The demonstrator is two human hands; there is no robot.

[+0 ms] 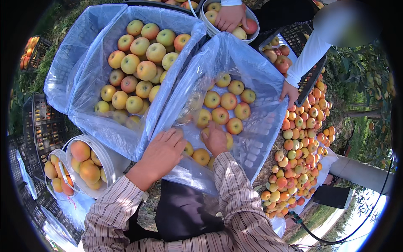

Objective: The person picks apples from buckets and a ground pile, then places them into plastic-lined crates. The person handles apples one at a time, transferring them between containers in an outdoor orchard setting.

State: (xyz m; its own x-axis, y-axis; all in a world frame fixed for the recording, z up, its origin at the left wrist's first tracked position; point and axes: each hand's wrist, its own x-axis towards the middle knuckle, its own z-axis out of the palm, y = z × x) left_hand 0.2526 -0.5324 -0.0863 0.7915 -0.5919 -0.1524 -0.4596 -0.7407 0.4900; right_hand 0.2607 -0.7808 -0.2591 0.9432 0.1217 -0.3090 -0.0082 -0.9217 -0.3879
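In front of me stands a crate lined with blue-tinted plastic film [267,151], with several yellow-red apples [229,100] in rows on its bottom. My right hand [218,140] reaches into it, thumb and fingers around a yellowish apple [205,133] near the lower rows. My left hand [163,154] lies over the film at the crate's near left side, fingers bent; what is under its fingertips is hidden. Left of it, touching, stands a second lined crate [78,104], holding a fuller load of apples [146,71].
A co-worker's hand [289,93] touches the right crate's far corner; their other hand [231,17] is in a white bucket [255,34] of apples. Two buckets [108,170] with apples stand at left. A large apple pile [296,170] lies at right, near a black hose [330,242].
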